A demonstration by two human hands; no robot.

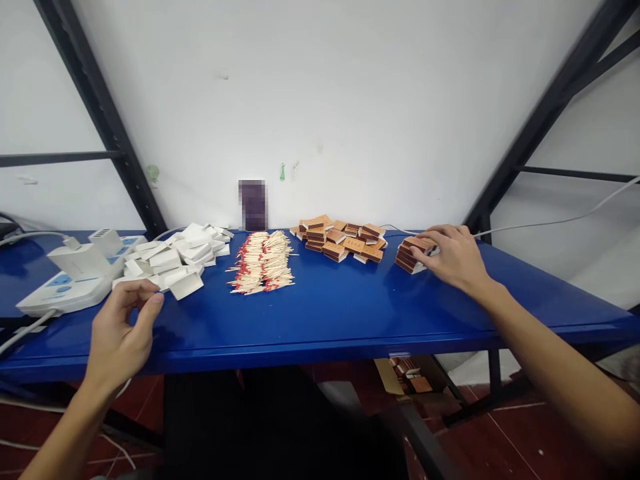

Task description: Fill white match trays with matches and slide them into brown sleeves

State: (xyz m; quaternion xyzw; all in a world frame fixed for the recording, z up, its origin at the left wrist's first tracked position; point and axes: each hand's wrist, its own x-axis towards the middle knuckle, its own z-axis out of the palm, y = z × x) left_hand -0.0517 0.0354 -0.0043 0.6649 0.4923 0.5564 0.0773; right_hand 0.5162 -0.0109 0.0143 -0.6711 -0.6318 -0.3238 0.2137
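Observation:
My left hand [123,330] is beside the heap of white inner matchbox trays [193,250], at its near edge. Its thumb and forefinger are curved with a small gap, and nothing shows between them. On the right, my right hand [453,257] grips the top of a short stack of brown matchboxes [407,257], thumb at the near side and fingers over the top. The fingers hide part of the stack. Between the hands lie loose red-tipped matches [263,263] in two rough columns. Right of them is a pile of brown matchboxes [345,239].
A white power strip [75,287] with plugged-in adapters stands at the left of the blue table [320,320]. A blurred dark rectangle [253,205] is against the wall. Below the table sits an open carton [390,377] holding brown boxes. Dark metal posts frame both sides.

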